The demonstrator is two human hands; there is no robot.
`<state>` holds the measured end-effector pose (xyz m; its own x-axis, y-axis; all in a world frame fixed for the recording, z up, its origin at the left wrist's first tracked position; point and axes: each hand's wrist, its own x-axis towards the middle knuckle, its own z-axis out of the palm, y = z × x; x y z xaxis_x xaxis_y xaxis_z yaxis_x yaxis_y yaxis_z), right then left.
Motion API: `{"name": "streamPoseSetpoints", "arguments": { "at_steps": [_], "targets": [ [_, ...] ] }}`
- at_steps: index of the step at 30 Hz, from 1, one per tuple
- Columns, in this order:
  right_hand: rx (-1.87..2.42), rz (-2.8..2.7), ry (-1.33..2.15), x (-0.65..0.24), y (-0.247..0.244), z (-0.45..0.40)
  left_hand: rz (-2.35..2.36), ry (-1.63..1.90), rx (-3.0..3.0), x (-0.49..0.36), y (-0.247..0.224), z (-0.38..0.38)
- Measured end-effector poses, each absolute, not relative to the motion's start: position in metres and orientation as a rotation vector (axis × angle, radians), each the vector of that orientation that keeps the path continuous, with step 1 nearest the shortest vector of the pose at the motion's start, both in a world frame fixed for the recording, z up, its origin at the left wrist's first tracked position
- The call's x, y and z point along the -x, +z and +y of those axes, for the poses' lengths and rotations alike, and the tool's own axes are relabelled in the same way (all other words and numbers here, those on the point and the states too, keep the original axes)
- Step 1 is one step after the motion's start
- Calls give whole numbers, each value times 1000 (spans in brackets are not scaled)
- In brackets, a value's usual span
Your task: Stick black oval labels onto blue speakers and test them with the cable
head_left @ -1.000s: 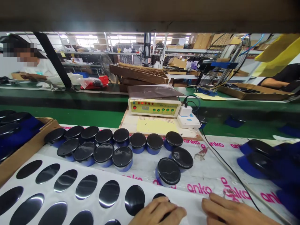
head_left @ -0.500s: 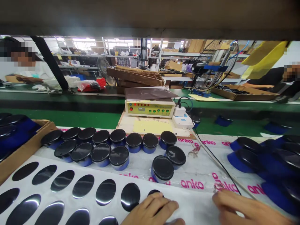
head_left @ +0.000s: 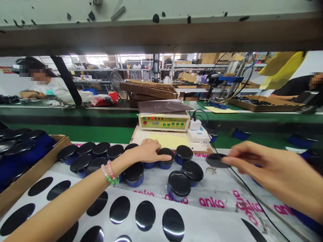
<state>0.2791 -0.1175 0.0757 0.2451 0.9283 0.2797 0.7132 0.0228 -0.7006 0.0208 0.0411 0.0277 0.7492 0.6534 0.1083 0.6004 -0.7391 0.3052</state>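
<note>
My left hand (head_left: 148,151) reaches over the row of round blue containers with glossy black tops. Its thumb lies across the black top of one container (head_left: 165,160), with the fingers apart from the thumb on the far side. Between the thumb and fingers of my right hand (head_left: 254,164) is a thin black disc (head_left: 217,161), pinched at its right edge and raised above the table. A white sheet (head_left: 202,225) with several black oval-looking discs (head_left: 145,215) lies in front. Two blue containers (head_left: 179,186) stand nearer me, off the row.
At left is a cardboard box (head_left: 22,176) full of blue containers. A control box (head_left: 164,121) and a white power strip (head_left: 199,133) stand behind the row, with cables crossing the right side. A green conveyor belt (head_left: 101,131) runs beyond. Two people sit across it.
My left hand has moved from the sheet up to the row of containers. The right hand has risen and now shows a black disc in its fingers. The view has tilted up.
</note>
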Motion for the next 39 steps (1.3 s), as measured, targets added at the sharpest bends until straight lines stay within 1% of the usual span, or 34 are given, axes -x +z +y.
{"name": "streamPoseSetpoints", "arguments": {
  "at_steps": [3,4,7,11,15,19,22,26,31,39],
  "targets": [
    [1550,-1534,815,-250,72,-67,869,216,-2691,-28,18,55],
    [1498,-1503,895,-246,66,-50,849,211,-2679,-28,17,57],
    [1441,-1468,990,-240,43,-10,892,273,-2608,-19,18,61],
    [1421,-1421,1076,-237,20,10,999,418,-2479,-5,22,58],
    [1391,-1354,1199,-237,12,12,764,345,-2429,-6,25,47],
    [1324,-1205,1357,-240,11,15,606,278,-2600,-11,18,38],
    [1356,-1227,1318,-243,12,15,727,235,-2753,-13,6,35],
    [1450,-1450,1174,-246,14,10,899,206,-2764,-16,-1,33],
    [1508,-1536,1109,-236,14,1,866,278,-2711,-19,3,32],
    [1594,-1560,1075,-229,8,-4,904,224,-2726,-21,4,31]
  ]
}}
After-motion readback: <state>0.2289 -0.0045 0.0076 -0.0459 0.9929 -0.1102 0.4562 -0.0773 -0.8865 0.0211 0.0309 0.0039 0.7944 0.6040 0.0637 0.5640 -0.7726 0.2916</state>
